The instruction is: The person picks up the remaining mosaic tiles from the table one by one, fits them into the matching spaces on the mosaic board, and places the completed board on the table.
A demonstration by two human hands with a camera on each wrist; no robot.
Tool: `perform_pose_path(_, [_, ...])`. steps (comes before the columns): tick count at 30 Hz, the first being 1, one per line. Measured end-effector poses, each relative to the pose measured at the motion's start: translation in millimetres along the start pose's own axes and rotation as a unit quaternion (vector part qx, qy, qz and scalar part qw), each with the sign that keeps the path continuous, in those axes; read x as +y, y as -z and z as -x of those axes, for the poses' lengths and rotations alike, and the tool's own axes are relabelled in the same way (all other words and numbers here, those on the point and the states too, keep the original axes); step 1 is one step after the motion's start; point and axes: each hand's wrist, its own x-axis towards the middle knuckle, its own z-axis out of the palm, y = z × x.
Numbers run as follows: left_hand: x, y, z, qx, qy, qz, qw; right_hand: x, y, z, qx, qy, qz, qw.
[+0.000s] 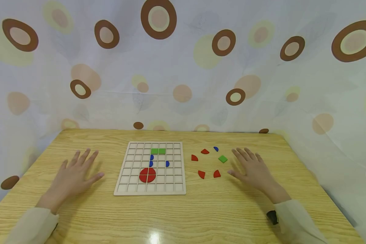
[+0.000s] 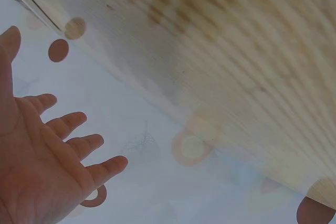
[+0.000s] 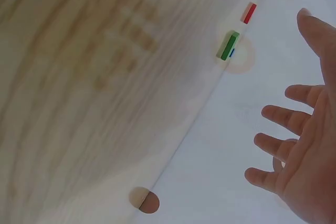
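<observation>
Both hands are held with fingers spread, holding nothing. My left hand (image 1: 74,174) is left of a white gridded board (image 1: 126,190), palm toward the table. Nearest my right hand (image 1: 254,171) are a green square (image 1: 223,159), a blue half-circle (image 1: 216,148) and several red quarter-circle pieces (image 1: 217,174). On the board lie a red circle (image 1: 147,175) made of quarter pieces, two green squares side by side (image 1: 158,151), two blue half-circles (image 1: 151,161) one above the other, and another blue half-circle (image 1: 167,164) to their right. The right wrist view shows the loose green square (image 3: 228,45) edge-on.
The wooden table (image 1: 158,217) ends at the back against a pale curtain (image 1: 183,67) with brown rings and dots, which also hangs at both sides. A black strap part (image 1: 272,217) shows at the right sleeve.
</observation>
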Motion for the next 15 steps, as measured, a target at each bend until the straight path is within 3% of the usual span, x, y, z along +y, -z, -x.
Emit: perform_pose_path(15, [19.7, -2.3, -8.1, 0.034, -0.047, -0.021, 0.9981, -17, -7, -6.9, 0.022, 0.083, 0.035, 0.9957])
